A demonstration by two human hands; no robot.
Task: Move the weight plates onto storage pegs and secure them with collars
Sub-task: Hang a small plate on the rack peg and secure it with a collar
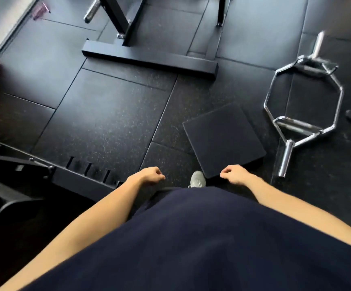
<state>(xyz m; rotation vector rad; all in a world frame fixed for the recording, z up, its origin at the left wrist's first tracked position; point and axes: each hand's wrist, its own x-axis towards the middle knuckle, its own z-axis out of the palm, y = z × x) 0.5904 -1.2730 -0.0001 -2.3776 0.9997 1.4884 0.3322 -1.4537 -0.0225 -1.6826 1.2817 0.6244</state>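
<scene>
Landmark: square black pad (224, 141), flat on the rubber floor (107, 114).
- Left hand (149, 177), right hand (234, 175): near its lower edge, fingers loosely curled, grasping nothing, likely mid-walk.
- Trap bar (302, 106): right, unloaded.
- Rack base (149, 59): above.
- Weight plates, collars: not visible.

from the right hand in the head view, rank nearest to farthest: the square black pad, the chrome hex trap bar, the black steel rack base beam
1. Square black pad: on the floor just ahead of the right hand, its near edge beside the knuckles.
2. Chrome hex trap bar: farther off, to the right on the rubber floor.
3. Black steel rack base beam: farthest, ahead and to the left.
</scene>
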